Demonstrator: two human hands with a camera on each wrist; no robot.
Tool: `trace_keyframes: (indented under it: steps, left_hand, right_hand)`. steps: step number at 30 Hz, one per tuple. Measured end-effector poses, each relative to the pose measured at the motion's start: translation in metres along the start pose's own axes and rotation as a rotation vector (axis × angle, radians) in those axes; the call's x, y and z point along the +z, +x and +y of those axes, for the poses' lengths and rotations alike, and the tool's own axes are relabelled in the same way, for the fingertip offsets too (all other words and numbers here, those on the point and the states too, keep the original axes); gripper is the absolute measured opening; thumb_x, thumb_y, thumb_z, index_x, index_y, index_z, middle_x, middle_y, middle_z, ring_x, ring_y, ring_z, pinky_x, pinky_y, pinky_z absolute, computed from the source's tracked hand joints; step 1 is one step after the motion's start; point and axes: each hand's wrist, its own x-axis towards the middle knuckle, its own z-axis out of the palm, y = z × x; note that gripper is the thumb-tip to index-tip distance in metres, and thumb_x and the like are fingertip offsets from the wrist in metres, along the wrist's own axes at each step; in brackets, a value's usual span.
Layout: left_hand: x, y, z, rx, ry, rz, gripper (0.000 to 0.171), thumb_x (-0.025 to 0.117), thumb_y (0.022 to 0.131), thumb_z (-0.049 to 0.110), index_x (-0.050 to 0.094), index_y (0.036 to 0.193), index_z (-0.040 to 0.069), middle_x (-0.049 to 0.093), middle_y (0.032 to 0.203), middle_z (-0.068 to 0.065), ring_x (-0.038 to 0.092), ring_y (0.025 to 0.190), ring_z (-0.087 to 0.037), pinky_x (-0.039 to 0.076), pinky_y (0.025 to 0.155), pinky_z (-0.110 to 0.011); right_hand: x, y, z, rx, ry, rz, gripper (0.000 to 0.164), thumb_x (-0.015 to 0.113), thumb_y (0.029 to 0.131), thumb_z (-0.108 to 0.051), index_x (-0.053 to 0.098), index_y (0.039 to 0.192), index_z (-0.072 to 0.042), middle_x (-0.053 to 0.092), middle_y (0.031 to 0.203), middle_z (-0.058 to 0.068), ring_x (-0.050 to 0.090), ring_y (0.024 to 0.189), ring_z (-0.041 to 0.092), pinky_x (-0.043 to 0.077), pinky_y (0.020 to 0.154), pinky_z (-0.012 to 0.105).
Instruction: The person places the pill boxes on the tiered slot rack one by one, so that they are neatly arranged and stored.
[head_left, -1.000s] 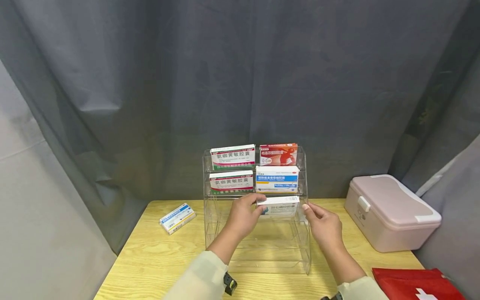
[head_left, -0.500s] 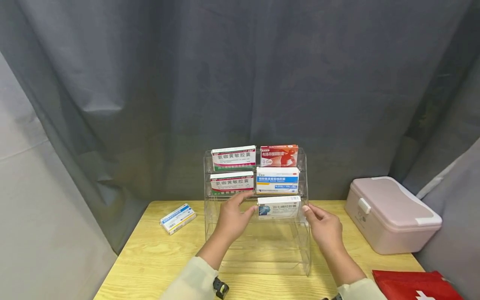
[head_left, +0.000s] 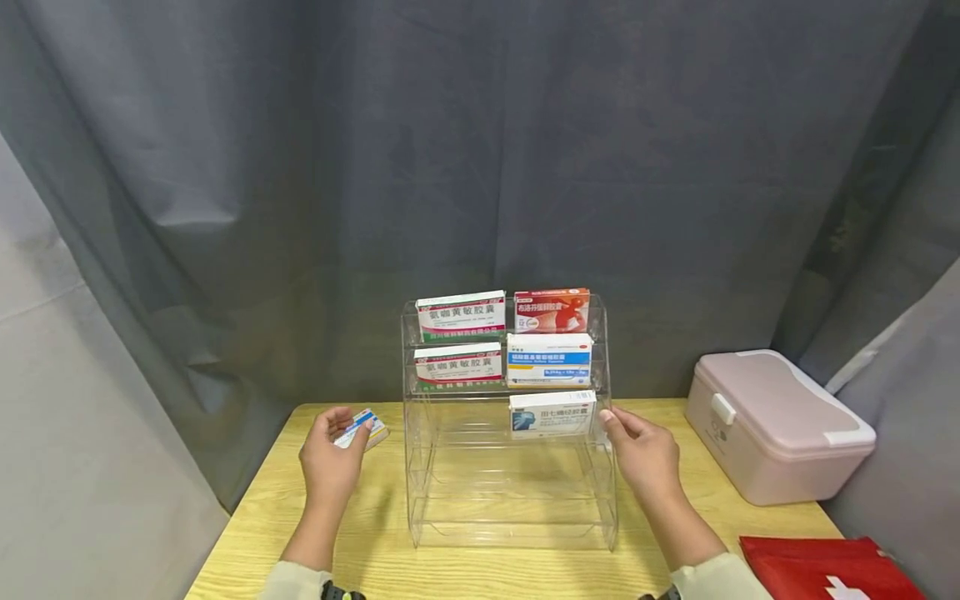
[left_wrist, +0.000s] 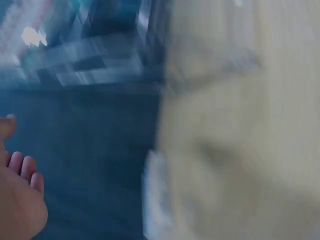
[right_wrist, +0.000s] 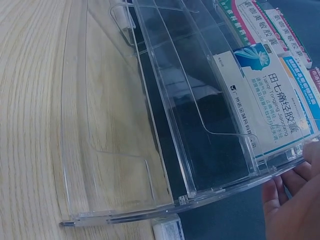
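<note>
My left hand (head_left: 332, 454) is over the table left of the rack, fingers loosely bent. In the head view it overlaps a blue-and-white medicine box (head_left: 378, 432); the blurred left wrist view shows a gap between this hand (left_wrist: 22, 192) and the box (left_wrist: 157, 197). With thumb and fingers, my right hand (head_left: 647, 450) grips the right side edge of a clear tiered display rack (head_left: 510, 533). Beside that thumb, a white capsule box with a blue head picture (head_left: 553, 415) stands in the third tier. The right wrist view shows the right hand (right_wrist: 295, 195) at the rack's side panel.
Two white-and-green medicine boxes (head_left: 459, 365) fill the rack's upper left. A red box (head_left: 552, 312) and a blue-striped box (head_left: 549, 361) stand upper right. A pink lidded case (head_left: 780, 425) and red pouch (head_left: 825, 567) lie right. Grey curtain (head_left: 480, 167) hangs behind.
My left hand has left the capsule box in the third tier and moved left to the box on the table. The right hand stays at the rack's side.
</note>
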Motion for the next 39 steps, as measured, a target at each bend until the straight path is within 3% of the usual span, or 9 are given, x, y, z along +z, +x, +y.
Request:
trace_keyframes:
  steps: [3, 7, 15, 20, 28, 33, 39]
  left_hand:
    - [-0.013, 0.010, -0.036, -0.044, 0.054, -0.058, 0.055, 0.084, 0.097, 0.016, 0.059, 0.143, -0.001, 0.065, 0.141, -0.021, 0.061, 0.133, -0.042, 0.050, 0.118, -0.054]
    - [-0.026, 0.015, -0.073, -0.107, 0.105, -0.179, 0.071, 0.083, 0.099, 0.017, 0.046, 0.157, -0.002, 0.051, 0.155, -0.025, 0.048, 0.146, -0.049, 0.042, 0.125, -0.060]
    - [-0.038, 0.016, -0.113, -0.198, 0.182, -0.300, 0.088, 0.083, 0.099, 0.024, 0.032, 0.166, -0.001, 0.037, 0.168, -0.029, 0.037, 0.153, -0.054, 0.041, 0.123, -0.068]
    - [-0.040, 0.021, -0.124, -0.185, 0.310, -0.408, 0.095, 0.082, 0.100, 0.032, 0.026, 0.171, 0.002, 0.027, 0.174, -0.031, 0.027, 0.158, -0.059, 0.031, 0.127, -0.072]
    - [-0.033, 0.021, -0.131, -0.101, 0.553, -0.582, 0.095, 0.073, 0.104, 0.047, 0.026, 0.170, -0.002, 0.020, 0.176, -0.033, 0.027, 0.157, -0.063, 0.029, 0.126, -0.075]
    - [-0.032, 0.019, -0.129, -0.048, 0.616, -0.601, 0.089, 0.073, 0.104, 0.046, 0.033, 0.169, -0.001, 0.020, 0.178, -0.029, 0.024, 0.158, -0.061, 0.028, 0.127, -0.075]
    - [-0.037, 0.014, -0.130, -0.004, 0.627, -0.570, 0.079, 0.079, 0.101, 0.040, 0.047, 0.163, 0.002, 0.041, 0.170, -0.026, 0.038, 0.154, -0.059, 0.034, 0.124, -0.074]
  right_hand:
    - [0.000, 0.001, 0.000, 0.006, -0.004, 0.001, 0.055, 0.065, 0.109, -0.050, 0.070, 0.145, -0.009, 0.072, 0.139, 0.018, 0.064, 0.138, 0.043, 0.053, 0.115, 0.058]
    - [0.001, 0.001, 0.001, 0.012, -0.001, 0.005, 0.054, 0.066, 0.109, -0.050, 0.071, 0.144, -0.010, 0.072, 0.138, 0.018, 0.065, 0.138, 0.043, 0.053, 0.116, 0.058]
    - [0.002, 0.000, -0.001, 0.021, 0.017, -0.016, 0.055, 0.066, 0.109, -0.050, 0.070, 0.146, -0.010, 0.071, 0.142, 0.018, 0.063, 0.140, 0.043, 0.053, 0.116, 0.058]
    - [0.002, -0.001, -0.001, 0.010, 0.007, -0.022, 0.057, 0.065, 0.109, -0.052, 0.069, 0.147, -0.010, 0.071, 0.141, 0.017, 0.064, 0.139, 0.043, 0.053, 0.116, 0.058]
    - [0.001, -0.001, -0.002, 0.003, 0.002, -0.035, 0.057, 0.065, 0.109, -0.053, 0.068, 0.148, -0.012, 0.069, 0.145, 0.017, 0.063, 0.140, 0.043, 0.052, 0.118, 0.058]
    - [0.000, 0.000, -0.001, 0.003, 0.011, -0.032, 0.057, 0.065, 0.109, -0.053, 0.068, 0.148, -0.012, 0.069, 0.145, 0.017, 0.063, 0.140, 0.042, 0.053, 0.117, 0.057]
    - [-0.002, 0.000, 0.002, 0.011, 0.014, -0.025, 0.059, 0.064, 0.109, -0.054, 0.067, 0.149, -0.011, 0.069, 0.144, 0.017, 0.062, 0.141, 0.042, 0.053, 0.117, 0.057]
